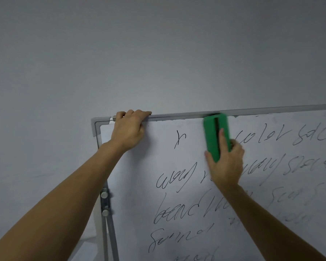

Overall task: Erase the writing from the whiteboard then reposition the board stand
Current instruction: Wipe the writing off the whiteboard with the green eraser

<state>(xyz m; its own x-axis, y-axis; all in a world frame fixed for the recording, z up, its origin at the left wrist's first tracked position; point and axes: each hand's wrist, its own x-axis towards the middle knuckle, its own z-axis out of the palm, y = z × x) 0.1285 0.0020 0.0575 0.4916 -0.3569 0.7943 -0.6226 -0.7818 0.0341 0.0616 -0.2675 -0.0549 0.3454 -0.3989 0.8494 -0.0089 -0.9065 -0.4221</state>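
Eraser point(215, 136): green block, upper centre-right of frame, flat on the whiteboard point(132, 185), top end touching the top rail point(271, 110).
- Long axis ran near vertical, top leaning slightly left. A groove down its back ran the same way.
- Handling, my read: light, rigid plastic shell. The wiping face was against the board and not visible. Best held low on the body with pressure through the back, which is what was happening.

Right grip point(226, 164): wrapped round the eraser's lower half, thumb on the left edge, fingers on the right edge, one finger laid along the groove.

Writing point(174, 178): black scrawl covered most of the board from centre to lower right. Some of it at far right looked smeared. Most of the erasing was not yet done.

Whiteboard: wide axis ran left to right, rising slightly toward the right of frame. The face pointed at the camera.
- Likely a thin, stiff panel with a slick face. I'd expect it to rock under wiping pressure.
- The aluminium frame is the place to hold it, not the face.

Left grip point(129, 127): fingers curled over the top rail just right of the upper-left corner cap point(94, 123), apparently bracing the board.

Board stand point(109, 234): grey metal legs at lower left, below the board's left edge, with two round clamp knobs point(104, 194).
- Probably light and tippy. For the move I'd hold the board's frame on both sides.
- Feet were out of view.

Behind all of it was a plain grey wall point(139, 53).
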